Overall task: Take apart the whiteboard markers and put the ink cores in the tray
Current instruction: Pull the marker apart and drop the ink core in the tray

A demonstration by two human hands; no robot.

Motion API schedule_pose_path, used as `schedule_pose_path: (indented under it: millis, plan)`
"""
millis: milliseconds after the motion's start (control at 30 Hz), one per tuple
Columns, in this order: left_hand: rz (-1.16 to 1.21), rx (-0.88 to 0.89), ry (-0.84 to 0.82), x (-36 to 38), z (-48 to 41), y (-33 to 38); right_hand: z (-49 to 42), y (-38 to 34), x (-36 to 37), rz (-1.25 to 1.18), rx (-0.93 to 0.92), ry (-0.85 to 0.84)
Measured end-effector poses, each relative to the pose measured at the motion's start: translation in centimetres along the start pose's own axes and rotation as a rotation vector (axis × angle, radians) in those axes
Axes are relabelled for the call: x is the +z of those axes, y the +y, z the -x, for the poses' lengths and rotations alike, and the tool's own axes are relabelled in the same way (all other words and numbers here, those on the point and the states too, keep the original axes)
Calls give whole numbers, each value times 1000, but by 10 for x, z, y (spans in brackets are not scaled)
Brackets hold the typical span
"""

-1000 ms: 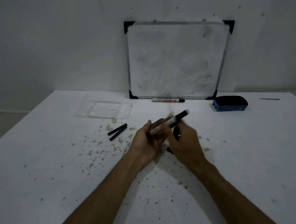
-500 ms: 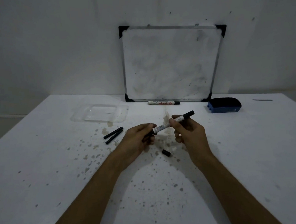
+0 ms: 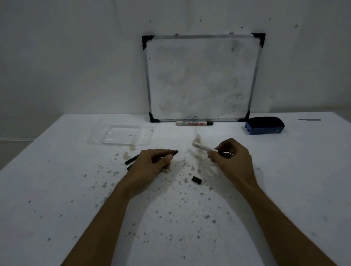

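Note:
My left hand (image 3: 152,165) is closed on a black ink core (image 3: 174,152), whose end sticks out past the fingers to the right. Gripped in my right hand (image 3: 231,158) is the white marker barrel (image 3: 201,146), its open end pointing left. The two hands are apart above the stained table. Two black ink cores (image 3: 131,160) lie on the table just left of my left hand, partly hidden by it. A small black end cap (image 3: 196,180) lies between my wrists. The clear plastic tray (image 3: 121,135) sits at the back left with nothing in it. A whole marker (image 3: 194,123) lies below the whiteboard.
A whiteboard (image 3: 204,77) leans against the wall at the back. A blue eraser (image 3: 264,125) sits to its right, and a thin dark object (image 3: 309,120) lies further right. The white table (image 3: 51,202) is speckled with stains.
The hands have pulled apart: the black core has come out of the white barrel, going left with my left hand while the barrel stays in my right.

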State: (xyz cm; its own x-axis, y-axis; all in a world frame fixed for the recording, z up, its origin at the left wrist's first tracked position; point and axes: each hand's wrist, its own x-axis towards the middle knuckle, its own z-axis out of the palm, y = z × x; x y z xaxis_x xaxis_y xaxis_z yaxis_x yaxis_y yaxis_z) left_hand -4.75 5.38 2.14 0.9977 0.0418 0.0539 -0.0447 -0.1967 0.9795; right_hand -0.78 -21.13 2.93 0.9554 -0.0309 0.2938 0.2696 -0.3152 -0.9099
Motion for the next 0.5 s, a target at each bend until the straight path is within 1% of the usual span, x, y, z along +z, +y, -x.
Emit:
schedule_pose_path:
  millis: [67,167,300,400,500]
  plan:
    - [-29,28,27,5,-1,-5,3,3,5,130,-66,-6]
    - [-72,83,49,13,-1,-7,7,5,10,219,-125,-66]
    - [-112,131,108,21,0,-6,10,5,15,372,-154,-149]
    - [-221,187,151,22,4,2,11,4,16,432,-169,-173]
    - [-380,238,196,12,6,16,13,-3,21,427,-182,-165]
